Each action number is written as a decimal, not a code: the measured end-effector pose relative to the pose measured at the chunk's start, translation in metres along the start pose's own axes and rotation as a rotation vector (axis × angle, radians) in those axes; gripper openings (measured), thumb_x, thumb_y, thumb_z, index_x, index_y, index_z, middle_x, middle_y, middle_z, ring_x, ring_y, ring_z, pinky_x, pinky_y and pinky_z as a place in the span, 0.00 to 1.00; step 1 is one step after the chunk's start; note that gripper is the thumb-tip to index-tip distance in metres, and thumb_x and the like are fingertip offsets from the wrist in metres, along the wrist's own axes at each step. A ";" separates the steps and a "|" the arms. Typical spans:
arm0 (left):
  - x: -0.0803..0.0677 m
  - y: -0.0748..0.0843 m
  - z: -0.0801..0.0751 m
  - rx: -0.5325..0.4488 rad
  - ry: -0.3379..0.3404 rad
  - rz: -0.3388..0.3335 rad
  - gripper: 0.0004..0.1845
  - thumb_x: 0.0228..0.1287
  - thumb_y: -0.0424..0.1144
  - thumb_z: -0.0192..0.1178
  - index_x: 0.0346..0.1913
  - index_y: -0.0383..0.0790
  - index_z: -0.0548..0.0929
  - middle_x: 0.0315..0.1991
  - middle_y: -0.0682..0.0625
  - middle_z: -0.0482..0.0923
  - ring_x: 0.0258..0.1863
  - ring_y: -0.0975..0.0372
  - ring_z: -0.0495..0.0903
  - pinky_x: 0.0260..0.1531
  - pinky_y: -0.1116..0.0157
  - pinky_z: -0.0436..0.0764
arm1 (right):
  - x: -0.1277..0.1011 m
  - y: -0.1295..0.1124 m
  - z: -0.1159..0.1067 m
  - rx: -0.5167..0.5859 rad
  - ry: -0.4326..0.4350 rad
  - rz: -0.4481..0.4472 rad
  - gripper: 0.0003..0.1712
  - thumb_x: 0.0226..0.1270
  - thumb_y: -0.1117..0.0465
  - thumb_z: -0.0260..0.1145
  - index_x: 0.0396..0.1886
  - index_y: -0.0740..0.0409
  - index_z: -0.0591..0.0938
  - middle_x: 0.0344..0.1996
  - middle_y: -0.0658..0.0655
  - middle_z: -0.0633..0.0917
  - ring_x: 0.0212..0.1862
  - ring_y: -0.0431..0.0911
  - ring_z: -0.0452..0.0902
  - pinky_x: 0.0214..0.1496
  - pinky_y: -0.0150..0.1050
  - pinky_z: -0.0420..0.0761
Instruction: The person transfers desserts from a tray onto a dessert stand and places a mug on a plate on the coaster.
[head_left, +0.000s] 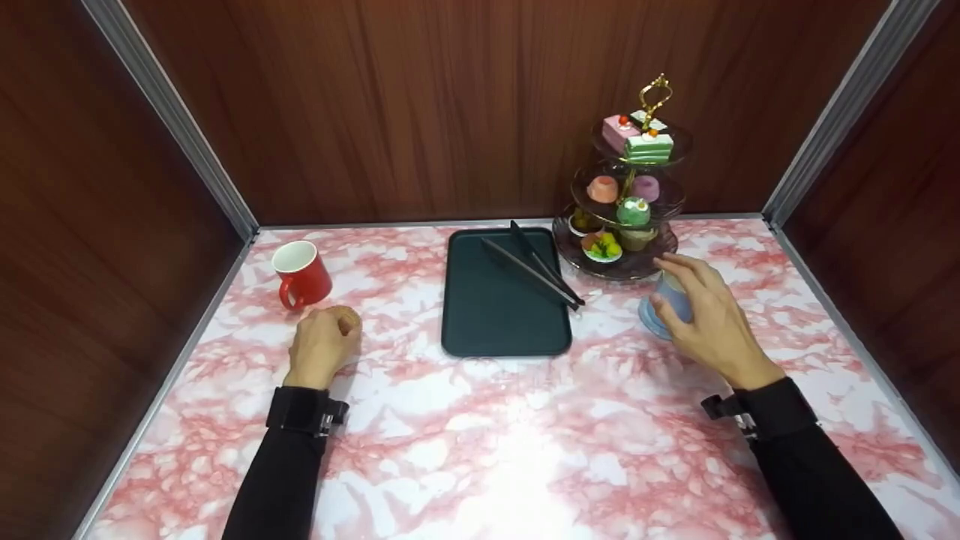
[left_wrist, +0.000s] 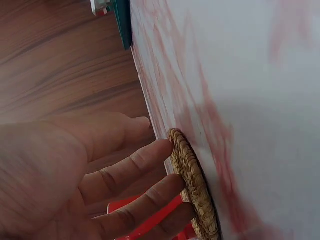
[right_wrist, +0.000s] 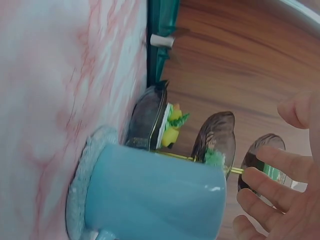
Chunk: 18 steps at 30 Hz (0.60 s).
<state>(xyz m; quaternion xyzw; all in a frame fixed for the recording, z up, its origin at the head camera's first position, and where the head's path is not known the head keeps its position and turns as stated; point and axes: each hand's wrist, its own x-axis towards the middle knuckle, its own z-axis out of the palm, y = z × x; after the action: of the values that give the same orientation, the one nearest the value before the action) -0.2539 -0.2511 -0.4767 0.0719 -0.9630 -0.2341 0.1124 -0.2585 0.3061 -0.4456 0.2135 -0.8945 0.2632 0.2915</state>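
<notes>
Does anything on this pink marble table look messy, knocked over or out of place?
Little stands out. The black tongs lie askew across the dark tray, their tips poking over its right edge. The red mug, the blue mug on its coaster and the three-tier cake stand all stand upright; nothing is spilled.

A dark green tray (head_left: 496, 315) is being crossed by black tongs (head_left: 536, 264) mid-table, a three-tier stand (head_left: 628, 264) loaded with small cakes is being kept just right of it, and everything is being enclosed by wood-grain walls (head_left: 420, 105).
</notes>
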 end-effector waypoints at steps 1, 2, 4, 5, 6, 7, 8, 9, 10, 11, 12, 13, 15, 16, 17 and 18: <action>0.000 0.001 0.001 -0.001 0.003 0.013 0.06 0.54 0.45 0.59 0.22 0.55 0.78 0.31 0.53 0.75 0.35 0.57 0.74 0.25 0.60 0.70 | 0.000 -0.001 0.001 -0.003 -0.003 -0.005 0.32 0.59 0.52 0.65 0.64 0.44 0.69 0.63 0.51 0.70 0.64 0.50 0.64 0.60 0.52 0.65; 0.000 0.003 0.001 -0.003 0.009 0.024 0.06 0.53 0.44 0.59 0.21 0.54 0.78 0.30 0.53 0.75 0.34 0.57 0.74 0.25 0.61 0.70 | 0.001 -0.003 0.002 -0.004 -0.005 -0.011 0.32 0.58 0.52 0.65 0.64 0.44 0.69 0.63 0.51 0.70 0.64 0.50 0.64 0.60 0.52 0.65; -0.001 0.005 0.003 -0.007 0.017 0.038 0.08 0.53 0.44 0.60 0.20 0.52 0.77 0.27 0.52 0.75 0.31 0.57 0.74 0.24 0.62 0.69 | 0.001 -0.006 0.004 -0.008 -0.009 -0.023 0.32 0.58 0.53 0.65 0.64 0.44 0.70 0.63 0.52 0.70 0.65 0.50 0.63 0.60 0.51 0.65; -0.001 0.007 0.003 -0.007 0.018 0.044 0.07 0.52 0.44 0.60 0.20 0.51 0.77 0.26 0.52 0.75 0.31 0.57 0.73 0.25 0.62 0.69 | 0.001 -0.007 0.005 -0.012 -0.011 -0.027 0.32 0.58 0.53 0.65 0.64 0.44 0.70 0.64 0.51 0.70 0.65 0.50 0.62 0.59 0.51 0.66; -0.001 0.008 0.004 -0.003 0.019 0.049 0.07 0.51 0.43 0.61 0.20 0.51 0.78 0.26 0.51 0.75 0.30 0.57 0.74 0.25 0.62 0.69 | 0.001 -0.009 0.006 -0.016 -0.013 -0.031 0.32 0.58 0.52 0.65 0.64 0.44 0.70 0.64 0.51 0.70 0.66 0.50 0.62 0.59 0.50 0.66; -0.001 0.009 0.005 0.004 0.016 0.053 0.06 0.51 0.43 0.61 0.20 0.51 0.78 0.26 0.51 0.76 0.30 0.57 0.74 0.25 0.62 0.69 | 0.001 -0.010 0.007 -0.018 -0.016 -0.035 0.32 0.58 0.52 0.65 0.64 0.44 0.70 0.64 0.51 0.70 0.66 0.49 0.62 0.59 0.50 0.67; -0.002 0.010 0.006 0.008 0.011 0.053 0.05 0.51 0.42 0.61 0.21 0.50 0.79 0.27 0.51 0.76 0.30 0.56 0.74 0.25 0.62 0.70 | 0.001 -0.012 0.008 -0.018 -0.019 -0.040 0.31 0.58 0.51 0.65 0.64 0.44 0.70 0.64 0.51 0.70 0.66 0.49 0.62 0.59 0.50 0.67; -0.002 0.012 0.007 0.011 0.003 0.056 0.04 0.50 0.40 0.61 0.22 0.50 0.80 0.27 0.50 0.77 0.30 0.56 0.75 0.25 0.62 0.71 | 0.000 -0.013 0.009 -0.018 -0.024 -0.043 0.31 0.58 0.51 0.65 0.63 0.44 0.70 0.64 0.50 0.70 0.66 0.49 0.62 0.60 0.50 0.67; -0.003 0.013 0.007 0.013 -0.004 0.058 0.03 0.50 0.39 0.61 0.23 0.49 0.81 0.27 0.50 0.78 0.30 0.56 0.75 0.26 0.62 0.71 | 0.000 -0.015 0.010 -0.019 -0.029 -0.045 0.31 0.59 0.50 0.64 0.63 0.44 0.70 0.64 0.50 0.70 0.66 0.49 0.62 0.60 0.49 0.67; -0.004 0.014 0.008 0.013 -0.010 0.061 0.02 0.49 0.38 0.61 0.24 0.49 0.82 0.28 0.50 0.79 0.30 0.56 0.76 0.26 0.62 0.72 | 0.000 -0.016 0.012 -0.021 -0.035 -0.047 0.31 0.59 0.50 0.64 0.63 0.44 0.70 0.64 0.49 0.69 0.66 0.48 0.62 0.61 0.49 0.67; -0.005 0.015 0.009 0.010 -0.018 0.068 0.03 0.49 0.36 0.61 0.26 0.49 0.83 0.29 0.50 0.80 0.30 0.56 0.76 0.26 0.62 0.72 | 0.000 -0.018 0.013 -0.021 -0.041 -0.047 0.31 0.59 0.49 0.64 0.63 0.43 0.70 0.64 0.48 0.69 0.66 0.48 0.62 0.61 0.49 0.66; -0.006 0.017 0.010 0.002 -0.026 0.074 0.04 0.49 0.35 0.61 0.27 0.49 0.84 0.29 0.50 0.80 0.30 0.56 0.77 0.27 0.62 0.73 | 0.000 -0.019 0.014 -0.020 -0.048 -0.048 0.31 0.59 0.49 0.64 0.63 0.43 0.70 0.64 0.48 0.69 0.66 0.48 0.62 0.62 0.49 0.66; -0.007 0.020 0.011 -0.006 -0.030 0.089 0.07 0.48 0.33 0.61 0.28 0.49 0.85 0.29 0.51 0.82 0.30 0.56 0.78 0.27 0.61 0.75 | -0.001 -0.022 0.015 -0.016 -0.058 -0.050 0.31 0.59 0.48 0.63 0.63 0.43 0.70 0.64 0.48 0.68 0.66 0.48 0.62 0.64 0.49 0.64; -0.008 0.022 0.012 -0.011 -0.032 0.095 0.07 0.48 0.33 0.61 0.28 0.49 0.85 0.29 0.51 0.83 0.31 0.56 0.79 0.28 0.61 0.75 | -0.001 -0.024 0.016 -0.013 -0.062 -0.052 0.31 0.59 0.48 0.63 0.64 0.42 0.70 0.65 0.48 0.68 0.66 0.48 0.62 0.64 0.49 0.64; -0.008 0.024 0.013 -0.014 -0.034 0.107 0.08 0.48 0.32 0.61 0.29 0.48 0.86 0.30 0.51 0.83 0.31 0.56 0.79 0.29 0.60 0.75 | 0.000 -0.025 0.016 -0.009 -0.067 -0.054 0.31 0.59 0.48 0.63 0.64 0.42 0.70 0.65 0.47 0.68 0.66 0.48 0.61 0.65 0.49 0.63; -0.009 0.026 0.013 -0.013 -0.034 0.118 0.09 0.47 0.31 0.61 0.29 0.47 0.86 0.30 0.50 0.84 0.31 0.56 0.80 0.29 0.59 0.76 | -0.001 -0.027 0.017 -0.008 -0.073 -0.055 0.31 0.60 0.48 0.63 0.64 0.42 0.70 0.65 0.47 0.68 0.66 0.48 0.61 0.65 0.49 0.63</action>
<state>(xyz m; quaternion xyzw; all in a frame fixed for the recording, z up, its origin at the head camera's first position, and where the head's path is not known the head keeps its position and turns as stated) -0.2508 -0.2209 -0.4779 0.0103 -0.9658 -0.2347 0.1101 -0.2506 0.2758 -0.4482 0.2461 -0.8995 0.2436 0.2666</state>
